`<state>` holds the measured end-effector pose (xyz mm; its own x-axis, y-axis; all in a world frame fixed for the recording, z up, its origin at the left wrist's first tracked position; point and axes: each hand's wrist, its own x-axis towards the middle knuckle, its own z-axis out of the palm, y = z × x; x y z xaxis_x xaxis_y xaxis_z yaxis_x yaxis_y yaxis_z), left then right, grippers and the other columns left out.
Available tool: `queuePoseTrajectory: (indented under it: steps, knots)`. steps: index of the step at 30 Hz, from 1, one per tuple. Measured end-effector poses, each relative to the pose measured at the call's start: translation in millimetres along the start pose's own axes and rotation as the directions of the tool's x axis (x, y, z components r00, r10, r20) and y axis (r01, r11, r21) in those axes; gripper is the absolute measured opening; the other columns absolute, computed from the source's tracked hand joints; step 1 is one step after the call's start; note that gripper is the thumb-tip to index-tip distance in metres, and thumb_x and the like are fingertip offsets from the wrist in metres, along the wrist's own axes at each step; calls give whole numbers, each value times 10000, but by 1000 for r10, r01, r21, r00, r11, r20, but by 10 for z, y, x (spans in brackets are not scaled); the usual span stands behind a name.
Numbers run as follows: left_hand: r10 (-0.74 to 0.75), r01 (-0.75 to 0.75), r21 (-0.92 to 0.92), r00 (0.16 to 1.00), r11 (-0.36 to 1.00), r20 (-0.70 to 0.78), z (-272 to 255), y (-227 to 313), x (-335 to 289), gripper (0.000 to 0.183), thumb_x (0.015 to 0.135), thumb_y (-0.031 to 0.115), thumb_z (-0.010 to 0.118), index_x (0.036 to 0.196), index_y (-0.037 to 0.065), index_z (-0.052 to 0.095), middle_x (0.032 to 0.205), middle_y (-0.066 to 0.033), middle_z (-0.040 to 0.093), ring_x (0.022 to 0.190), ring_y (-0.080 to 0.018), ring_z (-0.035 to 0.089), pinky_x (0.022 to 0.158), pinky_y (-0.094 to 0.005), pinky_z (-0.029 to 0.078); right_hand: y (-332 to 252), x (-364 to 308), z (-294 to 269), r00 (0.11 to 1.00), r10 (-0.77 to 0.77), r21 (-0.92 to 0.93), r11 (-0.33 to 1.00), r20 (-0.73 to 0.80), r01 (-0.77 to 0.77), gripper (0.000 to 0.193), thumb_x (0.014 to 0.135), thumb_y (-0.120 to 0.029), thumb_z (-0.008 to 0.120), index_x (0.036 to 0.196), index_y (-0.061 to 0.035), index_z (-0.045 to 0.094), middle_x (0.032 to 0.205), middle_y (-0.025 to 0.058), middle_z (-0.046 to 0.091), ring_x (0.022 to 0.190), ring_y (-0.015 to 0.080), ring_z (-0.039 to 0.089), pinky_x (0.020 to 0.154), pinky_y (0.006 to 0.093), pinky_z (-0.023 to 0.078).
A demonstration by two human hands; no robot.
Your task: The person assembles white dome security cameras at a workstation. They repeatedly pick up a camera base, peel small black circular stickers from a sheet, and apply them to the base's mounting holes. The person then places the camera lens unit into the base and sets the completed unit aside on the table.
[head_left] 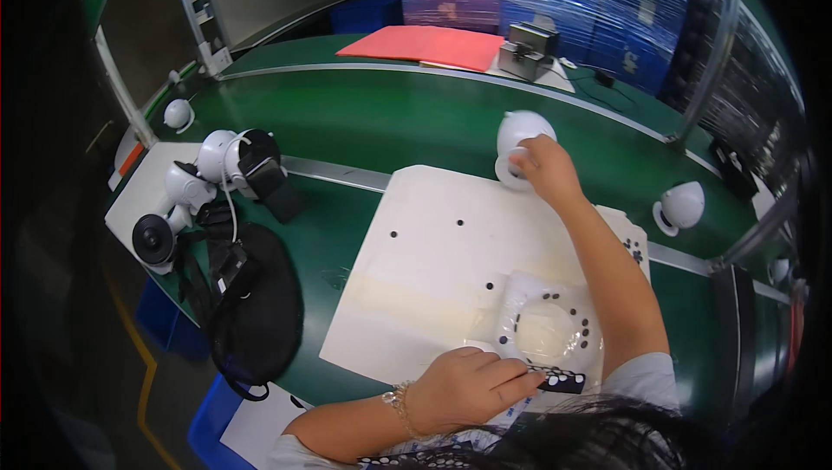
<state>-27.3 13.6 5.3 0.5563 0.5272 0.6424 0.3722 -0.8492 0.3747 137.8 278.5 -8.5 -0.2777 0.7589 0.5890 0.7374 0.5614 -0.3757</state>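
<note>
"Where is the right hand [548, 171] now?"

"It is reaching far, beyond the white board [416, 284]. Its fingers are closed on the white device [522, 126], close to the round base. The device is at the far edge of the board, before the green belt [390, 119]. Whether it stands there or is lifted, I cannot tell."

"And the left hand [472, 390]?"

"This one is at the near edge, with bent fingers over a black strip [565, 380] with white round spots. The fingers touch the strip, but I cannot tell if they grip it."

"What is lying around?"

"Just beyond the strip there is a clear plastic piece [513, 310] with black dots on and around it. A few more dots are apart, on the board. To the left I see a black bag [273, 305] and, farther, several white devices [212, 158] close together. On the right, one more white device [685, 204] is on the belt."
</note>
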Motion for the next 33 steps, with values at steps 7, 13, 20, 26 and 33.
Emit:
queuePoseTrajectory:
  steps: [7,13,20,26,33]
  knots:
    - [29,-28,-34,999,999,40,44,123,19,245,725,169,623,947,71,595,730,-5,545,590,-132,535,506,-251,424,-542,-1227,-1383,809,492,840,246,321,-483,162,863,-182,501,886,-22,492,631,54,557,529,108,517,503,212,427]
    - [-31,31,-21,1000,999,-3,90,119,49,269,656,153,718,893,86,610,640,-11,547,513,-153,509,448,-270,395,-744,-1971,-1484,674,521,746,101,525,-658,215,857,-193,516,1005,-49,456,739,53,576,645,107,555,558,229,442]
    - [-97,98,-25,995,995,18,116,171,29,251,643,146,725,865,85,624,643,-14,562,514,-156,508,442,-266,377,-934,-2141,-1693,983,-180,376,909,-36,180,423,704,-191,687,1063,-88,487,928,50,582,910,207,519,732,325,367]
    - [-60,62,-61,998,996,25,83,205,67,254,629,132,732,853,75,625,646,-13,564,515,-158,515,450,-260,386,-1053,-2136,-1745,919,-381,126,921,100,368,384,648,-271,717,978,-129,581,976,-49,591,902,160,516,723,298,323]
    - [-5,4,-49,1000,999,-21,104,233,44,264,603,85,738,839,67,622,650,-14,566,521,-151,526,456,-253,403,-1062,-2165,-1671,936,-314,365,900,160,239,355,662,-218,710,985,-134,590,869,-38,584,885,164,492,746,295,319]
